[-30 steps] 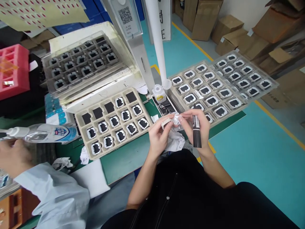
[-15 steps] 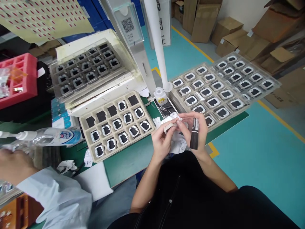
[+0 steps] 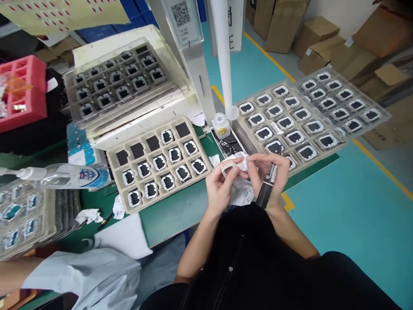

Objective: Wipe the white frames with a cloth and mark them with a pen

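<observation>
On my feed the left hand [image 3: 221, 185]'s clamped on a frame [image 3: 227, 167] right of the tray [image 3: 160, 194], and the right hand [image 3: 272, 177]'s pinching tissue [image 3: 242, 161] beside it, marker [image 3: 267, 185] tucked in too. If that crowded grip loosens, the marker could drop or bump the frame loose.

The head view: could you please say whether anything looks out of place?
Crumpled tissues lie loose beside the beige parts tray, untidy next to its neat rows; a black marker sits oddly in the right hand while it grips another tissue.
</observation>
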Demonstrator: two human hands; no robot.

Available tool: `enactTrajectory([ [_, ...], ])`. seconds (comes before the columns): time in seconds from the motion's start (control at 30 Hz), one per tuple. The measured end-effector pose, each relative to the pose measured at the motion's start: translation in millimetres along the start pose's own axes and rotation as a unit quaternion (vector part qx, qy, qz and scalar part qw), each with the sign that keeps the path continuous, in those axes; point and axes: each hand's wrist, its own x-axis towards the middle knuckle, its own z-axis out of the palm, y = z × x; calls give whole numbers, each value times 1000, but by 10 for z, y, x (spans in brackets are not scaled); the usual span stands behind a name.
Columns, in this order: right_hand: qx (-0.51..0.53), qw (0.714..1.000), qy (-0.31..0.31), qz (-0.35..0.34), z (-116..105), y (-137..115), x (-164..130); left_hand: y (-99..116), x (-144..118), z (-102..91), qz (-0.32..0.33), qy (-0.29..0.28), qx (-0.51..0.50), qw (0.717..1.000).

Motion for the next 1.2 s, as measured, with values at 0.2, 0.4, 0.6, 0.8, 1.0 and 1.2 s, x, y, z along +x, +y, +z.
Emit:
enactTrajectory([
  [0.2, -11, 1000, -24, 7, -34, -6, 48, -18, -15, -23, 15, -4, 28, 999],
  [0.4, 55, 997, 6, 54, 45, -41, 45, -67, -45, -24, 25, -11, 36, 999],
  [0.6, 59, 996, 20, 70, 130, -140, 98, -82, -73, 11, 24, 9, 26, 999],
  [0.8, 29, 998, -6, 47, 118, -78, 31, -86, -101, -124, 100, 84, 79, 988],
  [1.0, 5, 989, -146, 13, 41, 32, -233, -236, -232, -338, 5, 93, 82, 992],
  [1.2, -110, 959, -247, -90, -206, -21, -127, -390, -409, -549, -29, 196, 24, 980],
])
